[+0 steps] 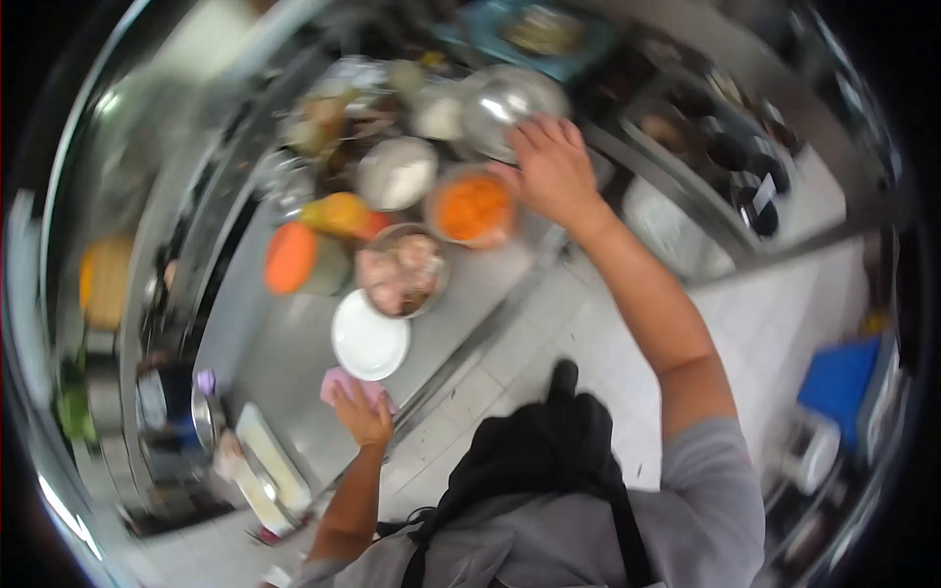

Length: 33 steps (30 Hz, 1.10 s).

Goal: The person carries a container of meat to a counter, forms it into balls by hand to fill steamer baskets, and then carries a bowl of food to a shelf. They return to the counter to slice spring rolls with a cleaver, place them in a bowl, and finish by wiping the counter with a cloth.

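My left hand (365, 416) rests on a pink cloth (343, 384) at the counter's front edge, just below a white plate (371, 335). Its fingers are spread over the cloth. My right hand (554, 165) reaches out to a shiny metal bowl (505, 103), fingers laid on its near side. Left of my right wrist is a clear container of orange pieces (472, 208). A bowl of pale raw meat (402, 271) stands between that container and the plate. Beyond it is a round container of white stuff (398, 174).
On the steel counter (294, 363), a jar with an orange lid (291, 258) stands left of the meat. A white cutting board (270, 468) with a knife lies at lower left. Steel shelving (686, 176) stands at right, and a teal tray (544, 34) sits at the top.
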Each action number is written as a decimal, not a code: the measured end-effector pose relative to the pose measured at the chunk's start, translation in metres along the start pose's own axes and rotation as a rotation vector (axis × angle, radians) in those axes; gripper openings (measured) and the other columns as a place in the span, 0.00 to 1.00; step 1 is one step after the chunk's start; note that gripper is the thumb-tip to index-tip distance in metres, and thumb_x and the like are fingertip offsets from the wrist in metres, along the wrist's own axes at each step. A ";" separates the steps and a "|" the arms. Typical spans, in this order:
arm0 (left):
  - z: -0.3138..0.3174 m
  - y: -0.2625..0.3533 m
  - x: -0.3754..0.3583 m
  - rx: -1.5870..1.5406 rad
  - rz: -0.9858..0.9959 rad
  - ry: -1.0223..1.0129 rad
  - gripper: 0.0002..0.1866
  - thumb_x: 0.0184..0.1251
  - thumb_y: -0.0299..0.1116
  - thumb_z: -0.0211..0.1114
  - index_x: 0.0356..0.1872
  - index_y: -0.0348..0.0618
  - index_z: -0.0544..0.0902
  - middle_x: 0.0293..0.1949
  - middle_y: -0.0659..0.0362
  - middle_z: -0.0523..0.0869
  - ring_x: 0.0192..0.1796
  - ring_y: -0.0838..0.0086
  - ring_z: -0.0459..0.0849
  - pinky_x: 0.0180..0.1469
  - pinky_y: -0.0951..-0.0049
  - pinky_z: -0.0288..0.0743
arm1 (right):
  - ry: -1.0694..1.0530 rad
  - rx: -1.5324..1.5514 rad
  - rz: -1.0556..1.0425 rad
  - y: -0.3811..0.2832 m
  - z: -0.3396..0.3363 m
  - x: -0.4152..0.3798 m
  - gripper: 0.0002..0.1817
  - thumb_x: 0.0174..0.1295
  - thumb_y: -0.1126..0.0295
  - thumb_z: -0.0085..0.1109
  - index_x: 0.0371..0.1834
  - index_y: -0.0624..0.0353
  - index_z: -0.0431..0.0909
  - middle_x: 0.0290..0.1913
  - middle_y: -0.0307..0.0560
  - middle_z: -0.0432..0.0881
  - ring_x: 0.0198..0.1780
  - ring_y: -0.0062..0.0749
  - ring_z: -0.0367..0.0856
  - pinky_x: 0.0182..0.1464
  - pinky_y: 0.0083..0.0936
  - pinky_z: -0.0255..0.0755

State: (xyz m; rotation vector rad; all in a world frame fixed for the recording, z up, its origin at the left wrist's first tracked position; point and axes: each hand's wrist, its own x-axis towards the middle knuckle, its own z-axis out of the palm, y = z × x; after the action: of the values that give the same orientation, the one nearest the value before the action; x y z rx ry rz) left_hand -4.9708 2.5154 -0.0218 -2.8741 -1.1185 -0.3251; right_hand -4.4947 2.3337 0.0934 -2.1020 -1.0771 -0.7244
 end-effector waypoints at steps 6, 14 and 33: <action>-0.010 -0.003 -0.009 -0.030 -0.179 0.133 0.38 0.62 0.55 0.58 0.69 0.43 0.66 0.71 0.34 0.57 0.72 0.36 0.54 0.72 0.39 0.45 | -0.737 -0.282 0.129 0.004 0.032 0.055 0.15 0.60 0.56 0.60 0.40 0.54 0.85 0.45 0.54 0.85 0.52 0.47 0.82 0.64 0.49 0.63; -0.006 -0.005 -0.018 -0.201 -0.172 0.141 0.36 0.62 0.57 0.58 0.67 0.48 0.71 0.71 0.38 0.60 0.73 0.39 0.54 0.72 0.39 0.44 | 0.012 1.830 0.724 0.001 -0.065 0.039 0.22 0.72 0.62 0.52 0.64 0.63 0.71 0.62 0.47 0.76 0.63 0.40 0.73 0.66 0.37 0.65; 0.010 -0.004 -0.017 -0.227 -0.225 0.136 0.37 0.65 0.58 0.53 0.71 0.47 0.66 0.74 0.39 0.54 0.76 0.43 0.47 0.73 0.38 0.38 | -0.891 0.837 1.498 0.021 -0.150 -0.519 0.28 0.70 0.53 0.49 0.65 0.62 0.70 0.63 0.50 0.75 0.65 0.41 0.72 0.68 0.42 0.65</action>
State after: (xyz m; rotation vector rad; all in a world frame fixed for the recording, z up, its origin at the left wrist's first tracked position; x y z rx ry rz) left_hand -4.9839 2.5076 -0.0351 -2.8580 -1.4689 -0.6879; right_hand -4.7669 1.9618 -0.1901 -1.7133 0.1331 1.2221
